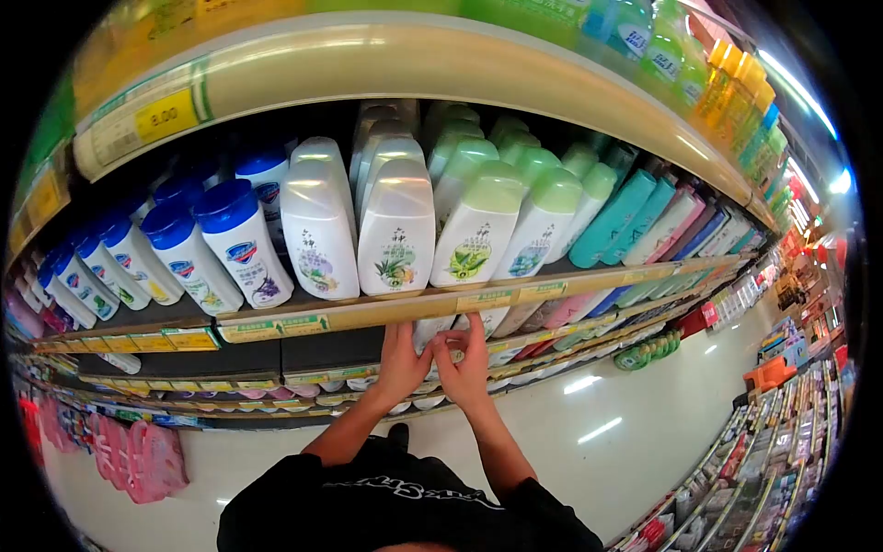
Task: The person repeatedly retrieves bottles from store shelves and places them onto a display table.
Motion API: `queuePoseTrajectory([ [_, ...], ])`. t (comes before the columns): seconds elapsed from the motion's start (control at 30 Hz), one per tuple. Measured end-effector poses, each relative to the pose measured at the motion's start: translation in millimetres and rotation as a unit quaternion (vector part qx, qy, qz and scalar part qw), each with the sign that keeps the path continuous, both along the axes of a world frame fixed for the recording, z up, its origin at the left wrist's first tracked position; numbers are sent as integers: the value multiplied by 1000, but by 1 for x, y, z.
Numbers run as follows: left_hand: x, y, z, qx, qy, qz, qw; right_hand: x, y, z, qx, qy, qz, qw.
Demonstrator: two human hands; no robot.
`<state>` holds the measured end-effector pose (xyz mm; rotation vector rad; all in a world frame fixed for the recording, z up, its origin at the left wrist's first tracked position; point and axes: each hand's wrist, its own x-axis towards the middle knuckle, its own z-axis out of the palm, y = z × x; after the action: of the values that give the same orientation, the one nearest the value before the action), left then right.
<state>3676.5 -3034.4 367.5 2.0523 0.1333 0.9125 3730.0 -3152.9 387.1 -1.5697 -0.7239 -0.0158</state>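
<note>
My left hand (402, 361) and my right hand (461, 361) reach into the shelf level below the row of white bottles. Between them is a white bottle (429, 333), partly hidden by the shelf edge and my fingers. My left hand is against its left side. The fingers of my right hand are bent near its lower end, close to a second white bottle (492, 320). Above my hands stand a white bottle with a pearly cap (397, 230) and one with a light green cap (475, 230).
Blue-capped bottles (241, 244) stand to the left, teal bottles (612, 221) to the right. A price rail (368, 315) runs just above my hands. Pink bags (147, 460) are at the lower left. More stocked shelves (763, 460) stand across the aisle floor (589, 405).
</note>
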Motion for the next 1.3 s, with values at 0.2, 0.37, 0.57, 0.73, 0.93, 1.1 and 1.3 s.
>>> queuePoseTrajectory([
  [0.2,-9,-15,-12,16,22,-4,1000,-11,-13,-19,44,-3,-14,999],
  [0.37,-53,-40,-4,42,-24,-2,999,-40,-40,-32,72,-114,-12,991],
  [0.57,-153,-93,6,-49,-52,18,997,-99,-82,-14,44,-195,132,971],
  [0.73,-262,-141,-23,-252,44,111,960,-167,-88,-42,8,-37,271,962],
  [0.93,-400,-182,-48,-295,23,222,929,-275,-71,-53,-94,34,489,867],
  [1.1,-511,-194,-43,-330,-35,346,877,-401,-18,-39,-77,-106,640,757],
  [1.3,-672,-179,-46,-278,-87,515,806,-598,48,-52,-20,-119,763,635],
])
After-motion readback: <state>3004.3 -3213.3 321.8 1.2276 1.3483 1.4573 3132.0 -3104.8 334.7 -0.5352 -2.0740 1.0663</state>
